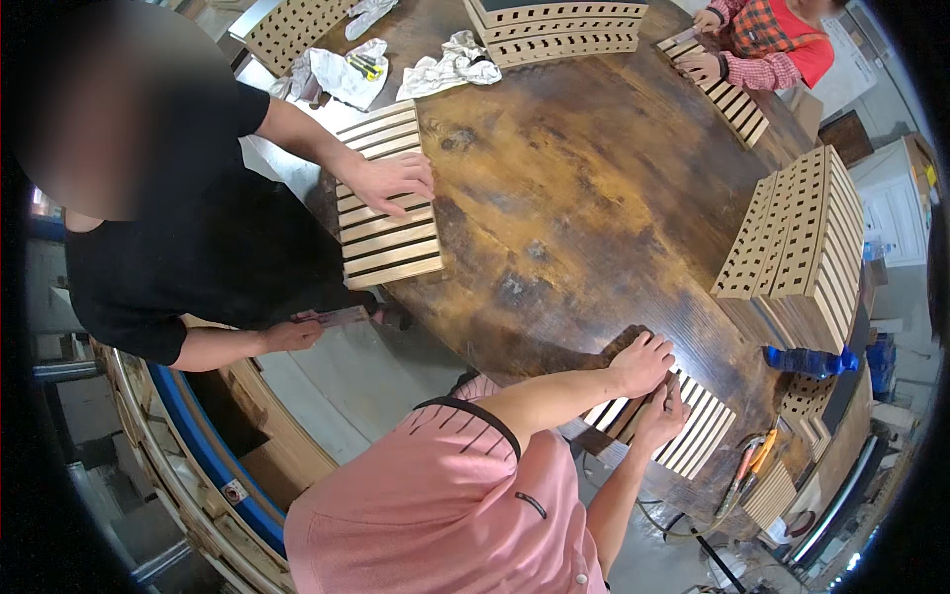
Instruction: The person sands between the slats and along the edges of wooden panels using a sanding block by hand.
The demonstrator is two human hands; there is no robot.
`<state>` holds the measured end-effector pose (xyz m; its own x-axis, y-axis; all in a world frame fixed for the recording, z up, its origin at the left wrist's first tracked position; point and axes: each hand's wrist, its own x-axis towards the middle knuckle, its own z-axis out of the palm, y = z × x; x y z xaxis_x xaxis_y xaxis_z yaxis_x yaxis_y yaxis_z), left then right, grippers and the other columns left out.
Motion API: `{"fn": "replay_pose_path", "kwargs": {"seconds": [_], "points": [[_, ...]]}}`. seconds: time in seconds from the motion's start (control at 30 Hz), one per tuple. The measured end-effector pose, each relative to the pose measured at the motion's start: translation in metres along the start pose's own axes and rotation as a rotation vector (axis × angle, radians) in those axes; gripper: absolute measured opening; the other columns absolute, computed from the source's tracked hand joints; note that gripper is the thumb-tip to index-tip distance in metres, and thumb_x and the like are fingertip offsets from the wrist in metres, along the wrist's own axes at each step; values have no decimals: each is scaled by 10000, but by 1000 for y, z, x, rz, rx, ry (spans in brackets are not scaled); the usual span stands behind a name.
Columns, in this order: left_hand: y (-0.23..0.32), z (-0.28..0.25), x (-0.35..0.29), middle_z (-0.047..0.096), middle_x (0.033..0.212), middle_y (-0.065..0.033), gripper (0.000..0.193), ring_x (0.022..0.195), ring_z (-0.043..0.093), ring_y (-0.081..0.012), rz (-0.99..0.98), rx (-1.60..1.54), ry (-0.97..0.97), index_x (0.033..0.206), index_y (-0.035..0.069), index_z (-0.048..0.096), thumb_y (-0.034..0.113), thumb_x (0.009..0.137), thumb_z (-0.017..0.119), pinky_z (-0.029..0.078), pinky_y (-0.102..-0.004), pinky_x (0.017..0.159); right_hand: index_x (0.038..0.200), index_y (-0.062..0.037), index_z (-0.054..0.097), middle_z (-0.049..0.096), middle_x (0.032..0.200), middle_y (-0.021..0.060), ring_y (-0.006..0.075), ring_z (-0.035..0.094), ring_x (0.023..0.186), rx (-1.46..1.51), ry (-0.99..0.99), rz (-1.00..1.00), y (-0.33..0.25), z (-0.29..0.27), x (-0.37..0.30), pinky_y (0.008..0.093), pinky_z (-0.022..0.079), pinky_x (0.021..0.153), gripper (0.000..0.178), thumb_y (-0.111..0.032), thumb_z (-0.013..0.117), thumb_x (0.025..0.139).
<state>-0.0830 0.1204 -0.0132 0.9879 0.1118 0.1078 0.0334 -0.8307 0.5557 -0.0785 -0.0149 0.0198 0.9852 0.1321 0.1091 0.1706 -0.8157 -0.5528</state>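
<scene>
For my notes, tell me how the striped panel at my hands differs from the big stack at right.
The panel lies low and flat; the stack stands much taller. The panel shows stripes only; the stack also shows dark notches. Left hand and right hand are at the panel, none at the stack. Both show pale slats with dark gaps.

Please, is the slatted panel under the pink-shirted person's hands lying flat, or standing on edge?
Lying flat: the slatted panel shows its pale slats facing upward, beneath the left hand and right hand.
</scene>
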Motion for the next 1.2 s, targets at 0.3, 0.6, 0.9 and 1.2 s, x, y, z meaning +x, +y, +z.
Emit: {"fn": "replay_pose_path", "kwargs": {"seconds": [0.3, 0.6, 0.9, 1.2], "points": [[-2, 3, -2, 648, 1201, -111, 308, 1210, 562, -288, -1, -9, 46, 1149, 59, 708, 260, 922, 658, 400, -448, 1048, 1278, -56, 776, 655, 924, 146, 291, 667, 838, -65, -3, -31, 4, 0, 1, 437, 541, 796, 360, -169, 777, 937], [1, 1, 1, 646, 1172, -113, 296, 1189, 565, -286, 1, -27, 20, 1115, 51, 712, 260, 912, 657, 404, -432, 1034, 1321, -126, 770, 645, 915, 146, 289, 668, 835, -50, 10, -19, 7, -2, 2, 436, 551, 787, 383, -183, 782, 943], [-2, 0, -1, 633, 1203, -124, 304, 1200, 558, -290, 4, 16, 19, 1146, 44, 692, 250, 930, 636, 406, -452, 1042, 1317, -61, 760, 625, 924, 143, 257, 642, 823, 27, 17, -10, 3, -1, -13, 416, 549, 741, 384, -121, 778, 938], [1, 4, 3, 625, 1224, -124, 303, 1199, 548, -296, 10, 45, -13, 1170, 59, 676, 251, 940, 627, 402, -459, 1038, 1275, -58, 779, 637, 912, 140, 281, 648, 873, -23, -7, 37, -3, -17, -45, 446, 528, 825, 359, -136, 775, 924]]}}
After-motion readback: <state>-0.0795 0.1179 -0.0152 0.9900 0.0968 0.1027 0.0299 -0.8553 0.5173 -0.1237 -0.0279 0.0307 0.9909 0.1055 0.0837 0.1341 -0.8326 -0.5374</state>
